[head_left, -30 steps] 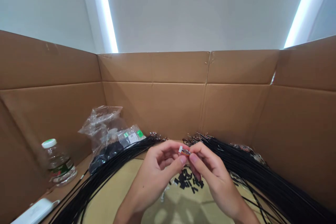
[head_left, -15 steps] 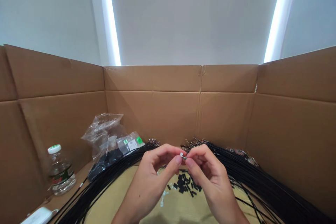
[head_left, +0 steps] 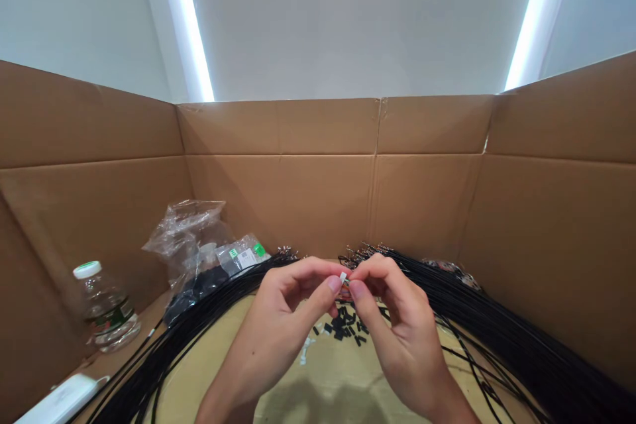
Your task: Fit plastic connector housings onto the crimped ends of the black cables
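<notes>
Centre front, my left hand [head_left: 278, 321] pinches a small white connector [head_left: 343, 276] between thumb and forefinger. My right hand [head_left: 400, 331] is closed in a pinch just right of it, on thin coloured wires [head_left: 346, 283] at the connector's end. How deep the wires sit in the connector is too small to tell. Beneath the hands, short black pieces [head_left: 342, 326] lie scattered on the yellowish work surface [head_left: 322, 387], with several small white pieces [head_left: 305, 350] to their left.
Black cable bundles curve along the left [head_left: 199, 324] and the right [head_left: 497, 324]. Back left are a clear plastic bag [head_left: 191, 228] and a labelled bag [head_left: 243, 256]. A water bottle [head_left: 109, 311] and a white device [head_left: 62, 401] stand at left. Cardboard walls [head_left: 283, 192] enclose the space.
The camera has tilted down a little, so the surroundings sit higher in view. Both hands keep their pinch, and the connector has turned slightly.
</notes>
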Demonstrator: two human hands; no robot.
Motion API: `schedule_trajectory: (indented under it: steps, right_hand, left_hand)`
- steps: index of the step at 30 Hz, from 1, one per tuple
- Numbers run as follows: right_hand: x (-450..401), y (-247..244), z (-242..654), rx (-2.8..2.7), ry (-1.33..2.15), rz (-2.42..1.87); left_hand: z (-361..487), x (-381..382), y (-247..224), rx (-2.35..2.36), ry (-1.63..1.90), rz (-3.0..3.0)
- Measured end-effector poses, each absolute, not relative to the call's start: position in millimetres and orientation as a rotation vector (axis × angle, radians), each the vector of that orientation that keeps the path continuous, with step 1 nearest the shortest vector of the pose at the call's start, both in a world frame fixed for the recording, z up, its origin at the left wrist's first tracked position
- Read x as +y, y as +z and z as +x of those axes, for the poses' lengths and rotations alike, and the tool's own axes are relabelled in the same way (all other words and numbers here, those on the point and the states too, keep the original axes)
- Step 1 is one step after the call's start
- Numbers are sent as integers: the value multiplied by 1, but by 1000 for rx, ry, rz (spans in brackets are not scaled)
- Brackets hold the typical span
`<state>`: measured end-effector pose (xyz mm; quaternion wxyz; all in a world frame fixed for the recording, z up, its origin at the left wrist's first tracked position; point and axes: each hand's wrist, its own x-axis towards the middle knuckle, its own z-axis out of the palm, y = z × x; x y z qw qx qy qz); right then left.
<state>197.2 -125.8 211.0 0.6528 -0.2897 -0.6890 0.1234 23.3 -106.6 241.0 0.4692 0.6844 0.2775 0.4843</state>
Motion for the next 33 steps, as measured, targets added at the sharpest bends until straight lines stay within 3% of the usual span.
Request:
schedule_trajectory:
  steps: [7, 18, 27, 33]
  right_hand:
    - [-134, 211, 198, -1509, 417, -646]
    - [-135, 211, 194, -1508, 267, -791]
    - [-135, 216, 193, -1454, 527, -727]
    - [-133, 211, 196, -1474, 498, -711]
  left_hand:
    - [27, -108, 242, 681, 1193, 1683]
    - [30, -113, 242, 680, 1243, 1669]
    - [34, -108, 241, 656, 1252, 1659]
    - [38, -111, 238, 710, 1367, 1708]
